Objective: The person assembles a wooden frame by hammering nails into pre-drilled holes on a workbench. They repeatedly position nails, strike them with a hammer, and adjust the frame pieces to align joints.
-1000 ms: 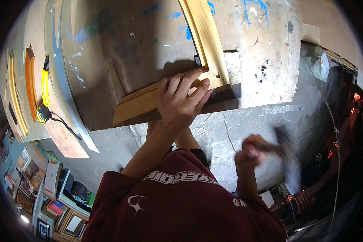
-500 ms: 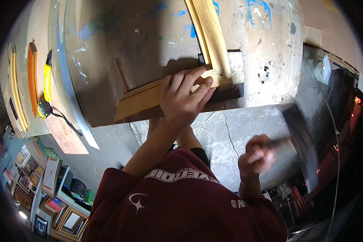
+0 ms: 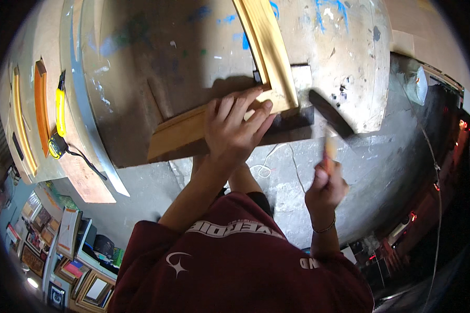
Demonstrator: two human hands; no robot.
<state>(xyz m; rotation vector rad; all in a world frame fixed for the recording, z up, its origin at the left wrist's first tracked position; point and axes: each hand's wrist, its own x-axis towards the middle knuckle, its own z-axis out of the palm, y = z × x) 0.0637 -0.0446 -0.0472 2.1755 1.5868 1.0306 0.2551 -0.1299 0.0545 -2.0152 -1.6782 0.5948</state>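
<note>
A light wooden picture frame (image 3: 269, 52) lies on a paint-stained workbench (image 3: 193, 57), its corner near the bench's front edge. My left hand (image 3: 235, 128) presses flat on the frame's lower rail, beside that corner. My right hand (image 3: 326, 185) grips the wooden handle of a hammer (image 3: 329, 117). The hammer's dark head is blurred and sits just right of the frame corner, above the bench edge. A dark metal block (image 3: 292, 117) lies under the corner.
A yellow tape measure (image 3: 57, 143) and a yellow-handled tool (image 3: 61, 109) lie at the left on the bench. Orange wood strips (image 3: 40, 115) lie beside them. Framed pictures (image 3: 89, 287) stand on the floor at lower left. A white cord (image 3: 277, 159) lies on the concrete floor.
My right hand has swung the hammer up and left from low at the right side to the frame corner. My left hand stays pressed on the frame.
</note>
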